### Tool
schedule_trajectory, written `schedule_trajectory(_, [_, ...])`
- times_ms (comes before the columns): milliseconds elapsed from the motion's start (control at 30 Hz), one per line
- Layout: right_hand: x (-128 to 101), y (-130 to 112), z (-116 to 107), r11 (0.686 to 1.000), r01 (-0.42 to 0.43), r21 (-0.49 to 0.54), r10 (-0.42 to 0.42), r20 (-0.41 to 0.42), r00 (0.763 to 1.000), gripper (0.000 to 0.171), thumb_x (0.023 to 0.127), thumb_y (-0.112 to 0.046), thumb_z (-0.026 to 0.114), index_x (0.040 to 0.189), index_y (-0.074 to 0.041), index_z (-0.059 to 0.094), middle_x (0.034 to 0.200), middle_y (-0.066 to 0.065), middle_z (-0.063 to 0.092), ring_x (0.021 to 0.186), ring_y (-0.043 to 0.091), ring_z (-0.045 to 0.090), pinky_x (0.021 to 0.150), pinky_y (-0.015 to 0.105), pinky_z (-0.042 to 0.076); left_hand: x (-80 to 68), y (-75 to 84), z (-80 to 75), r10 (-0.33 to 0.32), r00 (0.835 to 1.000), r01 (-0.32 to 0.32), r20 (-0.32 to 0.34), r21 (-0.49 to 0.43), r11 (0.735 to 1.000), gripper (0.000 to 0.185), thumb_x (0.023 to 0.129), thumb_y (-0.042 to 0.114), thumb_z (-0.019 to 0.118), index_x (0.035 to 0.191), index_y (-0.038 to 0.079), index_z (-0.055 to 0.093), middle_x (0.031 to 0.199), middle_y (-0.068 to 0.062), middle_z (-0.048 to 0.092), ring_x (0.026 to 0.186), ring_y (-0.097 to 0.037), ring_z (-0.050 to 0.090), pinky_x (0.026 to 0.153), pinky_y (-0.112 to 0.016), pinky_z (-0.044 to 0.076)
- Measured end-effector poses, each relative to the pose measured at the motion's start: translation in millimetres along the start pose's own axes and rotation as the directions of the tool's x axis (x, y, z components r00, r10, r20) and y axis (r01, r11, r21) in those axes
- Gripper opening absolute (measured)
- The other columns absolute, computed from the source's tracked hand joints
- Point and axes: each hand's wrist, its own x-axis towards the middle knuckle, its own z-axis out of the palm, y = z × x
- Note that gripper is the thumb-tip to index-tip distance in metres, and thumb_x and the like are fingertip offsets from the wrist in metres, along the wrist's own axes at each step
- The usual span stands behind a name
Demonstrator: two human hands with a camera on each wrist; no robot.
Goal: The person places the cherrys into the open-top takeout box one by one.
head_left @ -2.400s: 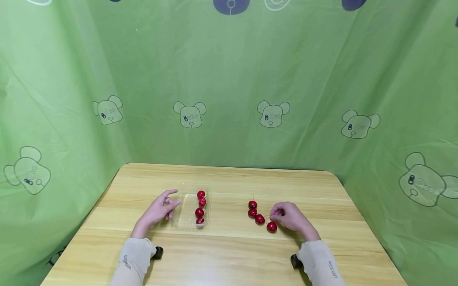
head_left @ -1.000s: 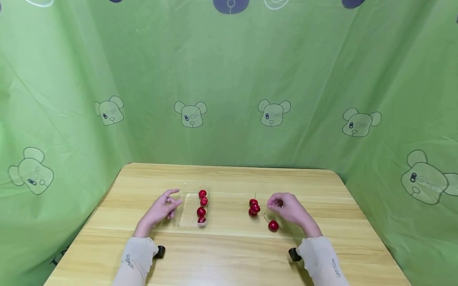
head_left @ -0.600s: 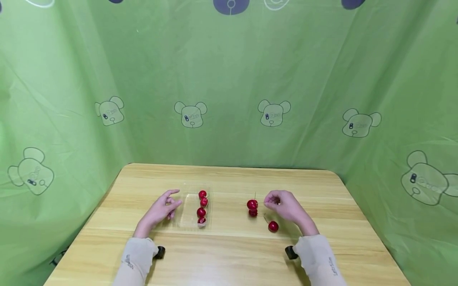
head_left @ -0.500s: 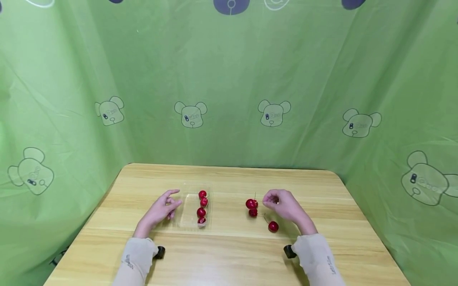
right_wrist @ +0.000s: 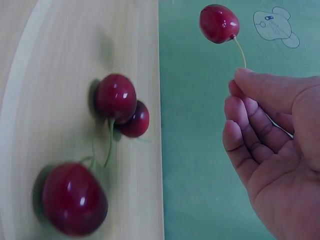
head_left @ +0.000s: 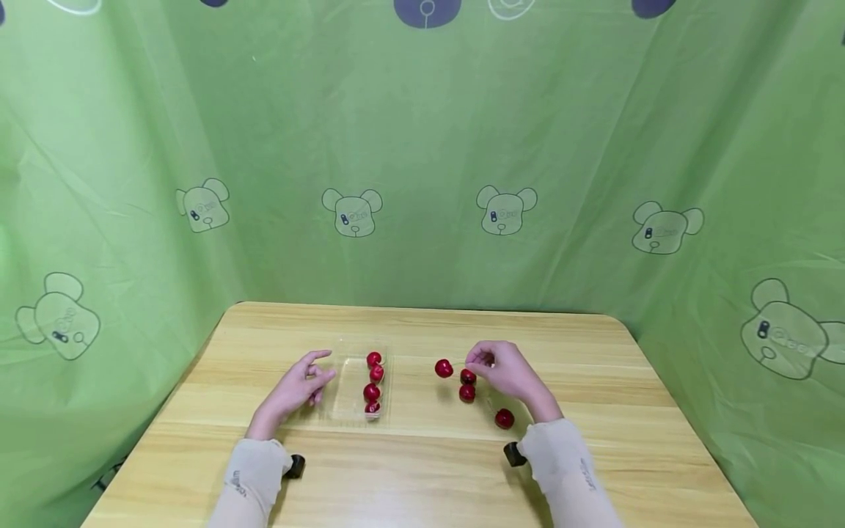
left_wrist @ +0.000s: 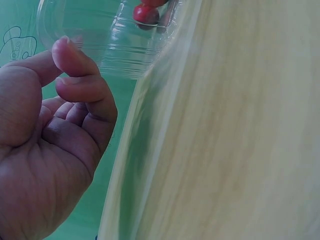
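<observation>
My right hand [head_left: 505, 370] pinches the thin stem of a cherry [right_wrist: 219, 23] between thumb and forefinger. The fruit hangs off the table, left of the fingertips. Below that hand lie two touching cherries [head_left: 467, 394], and a separate cherry [head_left: 505, 419] rests nearer me. A clear plastic box [head_left: 345, 389] stands at left, with several cherries [head_left: 372, 392] in a line along its right side. Beside the box's left edge is my left hand [head_left: 293, 386], fingers loosely bent and holding nothing; whether it touches the box I cannot tell.
The light wooden table [head_left: 416, 469] has rounded far corners. A green curtain [head_left: 422, 161] printed with bear heads hangs behind it and on both sides. A small black device [head_left: 514, 454] sits at the right wrist, and another black device [head_left: 295, 466] at the left.
My right hand has pinched a cherry's stem, lifted that cherry off the table and carried it left, past the other loose cherries. The left hand stays beside the box.
</observation>
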Motion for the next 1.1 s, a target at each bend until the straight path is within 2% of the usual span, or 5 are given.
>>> schedule_trajectory(333, [21.1, -16.6, 19.4, 1.000, 0.011, 0.022, -0.011, -0.002, 1.000, 0.005, 0.096, -0.011, 0.074, 0.096, -0.006, 0.074, 0.087, 0.001, 0.070, 0.081, 0.014, 0.062, 0.075, 0.026, 0.054, -2.9, -1.5, -3.4, -0.001, 1.000, 0.001, -0.008, 0.009, 1.000, 0.066, 0.103, 0.023, 0.066, 0.158, 0.004, 0.034, 0.089, -0.017, 0.063, 0.058, -0.012, 0.055, 0.052, -0.024, 0.049])
schedule_trajectory(533, [33.6, -24.1, 28.7, 1.000, -0.004, -0.003, 0.004, -0.007, 1.000, 0.004, 0.097, -0.011, 0.073, 0.094, -0.009, 0.075, 0.086, 0.000, 0.070, 0.080, 0.014, 0.062, 0.075, 0.028, 0.054, 0.8, 1.9, 0.3, 0.006, 1.000, -0.006, 0.014, 0.009, 1.000, 0.066, 0.103, 0.022, 0.065, 0.158, 0.005, 0.033, 0.090, -0.015, 0.063, 0.060, -0.013, 0.056, 0.053, -0.024, 0.050])
schedule_trajectory(700, [44.4, -33.1, 37.9, 1.000, 0.024, 0.002, -0.024, -0.002, 1.000, 0.004, 0.097, -0.010, 0.073, 0.093, -0.010, 0.075, 0.087, 0.000, 0.070, 0.081, 0.013, 0.063, 0.077, 0.028, 0.055, 2.8, 2.6, 0.9, 0.008, 1.000, -0.008, 0.005, 0.001, 1.000, 0.065, 0.103, 0.021, 0.066, 0.158, 0.005, 0.035, 0.088, -0.013, 0.063, 0.058, -0.012, 0.055, 0.052, -0.023, 0.049])
schedule_trajectory(1100, [69.3, -49.7, 74.1, 0.999, 0.040, 0.027, -0.039, -0.042, 0.998, 0.004, 0.094, -0.007, 0.075, 0.094, -0.003, 0.076, 0.084, 0.001, 0.070, 0.078, 0.011, 0.062, 0.075, 0.027, 0.056, 1.6, 1.9, 0.2, 0.006, 1.000, -0.006, 0.010, -0.011, 1.000, 0.066, 0.102, 0.021, 0.066, 0.158, 0.003, 0.034, 0.089, -0.015, 0.063, 0.058, -0.012, 0.055, 0.052, -0.023, 0.048])
